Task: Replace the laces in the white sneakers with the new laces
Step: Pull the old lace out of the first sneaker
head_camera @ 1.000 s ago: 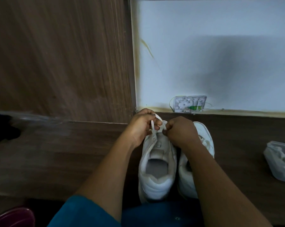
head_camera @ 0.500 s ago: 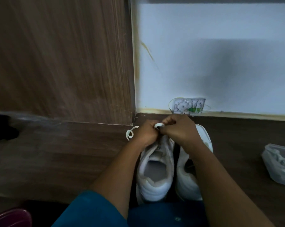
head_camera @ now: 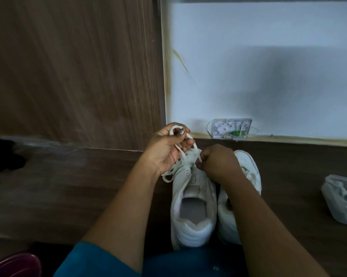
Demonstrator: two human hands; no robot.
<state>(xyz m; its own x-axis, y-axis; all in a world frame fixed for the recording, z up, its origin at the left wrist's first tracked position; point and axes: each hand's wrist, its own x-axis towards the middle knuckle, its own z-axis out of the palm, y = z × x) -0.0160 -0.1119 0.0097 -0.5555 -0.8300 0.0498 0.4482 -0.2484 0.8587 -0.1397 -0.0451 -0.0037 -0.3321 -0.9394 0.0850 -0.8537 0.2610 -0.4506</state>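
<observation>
Two white sneakers stand side by side on the dark wooden floor, toes toward the wall. The left sneaker [head_camera: 192, 206] has a white lace [head_camera: 180, 156] running from its upper eyelets. My left hand [head_camera: 166, 150] is raised above the toe end, fingers pinched on a loop of that lace. My right hand [head_camera: 218, 162] is fisted over the eyelets, pinching the lace beside the left hand. It partly covers the right sneaker [head_camera: 246, 168], whose own lace shows by my wrist.
A clear plastic bag of white laces [head_camera: 342, 198] lies on the floor at the far right. A small white wall box with green parts [head_camera: 231, 128] sits at the skirting. A wooden panel [head_camera: 74, 72] rises at left. A dark red object [head_camera: 14, 264] is at bottom left.
My left hand has lifted up and left, drawing a length of lace out of the left sneaker. The right hand has dropped slightly onto the eyelets.
</observation>
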